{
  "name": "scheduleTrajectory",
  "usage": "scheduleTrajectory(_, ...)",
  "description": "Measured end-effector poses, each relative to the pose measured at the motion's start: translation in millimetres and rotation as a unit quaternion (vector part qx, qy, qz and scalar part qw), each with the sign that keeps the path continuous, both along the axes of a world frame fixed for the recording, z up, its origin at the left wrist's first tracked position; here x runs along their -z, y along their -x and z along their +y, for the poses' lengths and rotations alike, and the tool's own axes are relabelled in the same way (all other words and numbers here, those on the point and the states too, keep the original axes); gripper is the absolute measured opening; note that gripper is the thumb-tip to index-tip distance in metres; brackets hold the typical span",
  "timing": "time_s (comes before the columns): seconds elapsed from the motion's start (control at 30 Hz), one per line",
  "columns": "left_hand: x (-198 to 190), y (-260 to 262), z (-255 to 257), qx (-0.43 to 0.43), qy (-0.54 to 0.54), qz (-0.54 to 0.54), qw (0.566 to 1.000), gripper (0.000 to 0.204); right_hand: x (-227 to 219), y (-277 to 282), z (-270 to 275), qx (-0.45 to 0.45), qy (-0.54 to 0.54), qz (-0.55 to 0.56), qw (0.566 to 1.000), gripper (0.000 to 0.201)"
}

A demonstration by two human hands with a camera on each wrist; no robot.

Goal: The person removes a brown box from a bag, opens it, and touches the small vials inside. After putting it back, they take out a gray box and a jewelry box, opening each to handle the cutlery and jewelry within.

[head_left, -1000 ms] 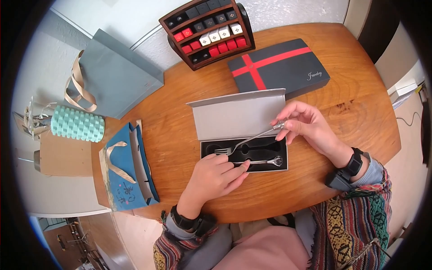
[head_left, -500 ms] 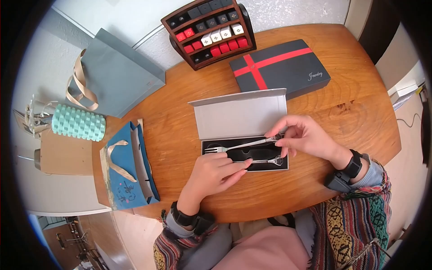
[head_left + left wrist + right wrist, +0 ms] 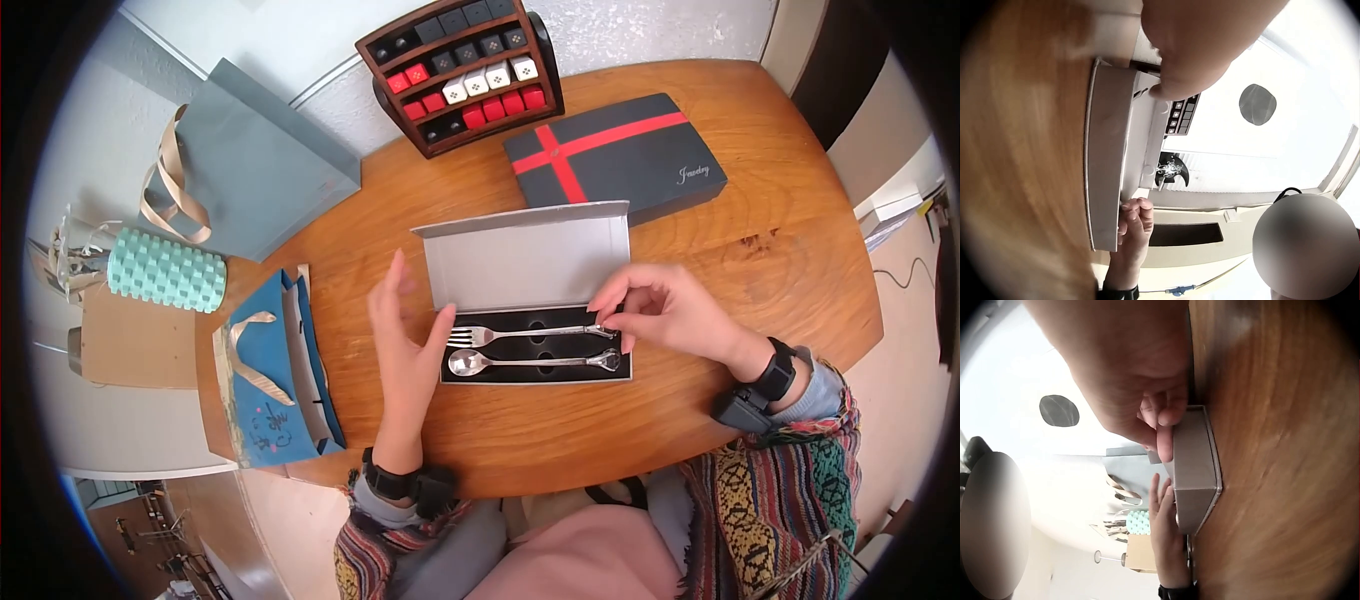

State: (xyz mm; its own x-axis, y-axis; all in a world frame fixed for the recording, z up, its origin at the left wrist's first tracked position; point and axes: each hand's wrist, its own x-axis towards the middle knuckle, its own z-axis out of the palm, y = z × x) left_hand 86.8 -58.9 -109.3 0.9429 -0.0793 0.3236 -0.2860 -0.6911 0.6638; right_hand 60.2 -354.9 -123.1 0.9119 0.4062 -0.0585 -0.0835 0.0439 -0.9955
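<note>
An open grey gift box (image 3: 535,262) lies on the table with its lid folded back. In its black insert lies a silver fork (image 3: 482,336), and a silver spoon (image 3: 466,362) runs parallel to it on the near side. The thumb and fingers of my right hand (image 3: 672,315) pinch the ornate handle end of the fork at the box's right end. My left hand (image 3: 402,345) stands at the left end, fingers straight and spread, with the thumb tip close by the fork's tines. In the right wrist view, the right fingertips (image 3: 1165,442) are right at the box's rim.
Behind the open lid is a dark box (image 3: 625,155) with a red ribbon. A wooden rack (image 3: 460,80) of small red, white and black boxes stands at the back. To the left are a blue paper bag (image 3: 262,375), a grey bag (image 3: 265,160) and a mint foam roller (image 3: 167,270).
The fork has come down from a slant above the box into the insert. My left hand has let go of the spoon end and moved left, its fingers spreading upright.
</note>
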Motion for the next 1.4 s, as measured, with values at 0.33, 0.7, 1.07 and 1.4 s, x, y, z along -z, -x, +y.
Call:
scheduleTrajectory(0.33, -6.1, -10.8, 33.6, 0.288, 0.133, 0.330, 0.889, 0.108, -2.8, -4.0, -3.9, -0.023, -0.027, 0.033, 0.999, 0.012)
scheduleTrajectory(0.7, 4.5, -4.7, 31.9, 0.263, 0.120, 0.306, 0.907, 0.112, -38.1, 18.8, 20.6, -0.061, 0.370, -0.368, 0.851, 0.022)
scheduleTrajectory(1.07, 5.5, -1.2, 30.3, 0.261, 0.230, 0.350, 0.870, 0.093, -46.1, 21.9, 28.9, -0.115, 0.490, -0.426, 0.752, 0.039)
scheduleTrajectory(1.4, 11.8, 3.6, 26.0, 0.254, 0.244, 0.317, 0.880, 0.083, -43.3, 27.6, 37.1, -0.123, 0.573, -0.485, 0.649, 0.039)
